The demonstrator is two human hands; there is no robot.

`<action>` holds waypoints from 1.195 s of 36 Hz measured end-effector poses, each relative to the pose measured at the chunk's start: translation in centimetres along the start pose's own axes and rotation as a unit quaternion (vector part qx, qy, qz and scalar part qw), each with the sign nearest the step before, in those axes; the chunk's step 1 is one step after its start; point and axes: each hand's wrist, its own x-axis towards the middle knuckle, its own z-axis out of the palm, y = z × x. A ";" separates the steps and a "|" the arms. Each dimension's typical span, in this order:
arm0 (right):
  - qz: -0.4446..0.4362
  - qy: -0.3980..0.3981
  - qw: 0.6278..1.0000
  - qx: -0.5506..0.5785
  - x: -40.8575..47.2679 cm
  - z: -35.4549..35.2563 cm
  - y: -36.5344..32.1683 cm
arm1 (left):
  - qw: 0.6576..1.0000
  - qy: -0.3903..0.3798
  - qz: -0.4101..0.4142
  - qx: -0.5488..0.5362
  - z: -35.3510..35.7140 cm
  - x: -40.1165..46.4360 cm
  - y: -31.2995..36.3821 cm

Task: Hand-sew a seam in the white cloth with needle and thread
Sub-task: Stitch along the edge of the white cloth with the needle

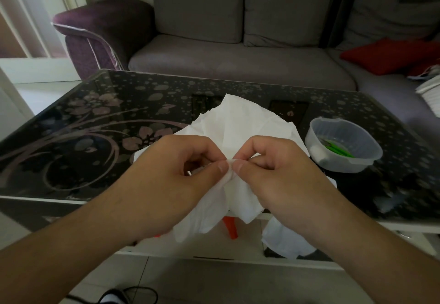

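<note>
White cloth [234, 122] pinched between left hand [171, 170] and right hand [281, 168]; needle indiscernible.

I pinch a fold of the white cloth [238, 122] between thumb and fingers of my left hand [171, 168] and my right hand [281, 168], thumbs almost touching. The cloth spreads over the dark flowered glass table [95, 125] and hangs off its near edge. A clear plastic bowl [342, 146] holding green things sits just right; a grey sofa [238, 41] stands behind.
</note>
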 end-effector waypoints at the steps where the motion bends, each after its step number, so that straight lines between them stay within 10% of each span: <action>1: 0.003 -0.005 1.000 0.015 0.1 -0.1 0.0 | 1.000 0.000 0.000 -0.001 -0.1 0.0 0.1; 43: -0.028 -0.223 0.942 0.251 1.2 -1.9 1.4 | 0.998 -0.037 -0.025 -0.049 -0.8 -0.1 0.6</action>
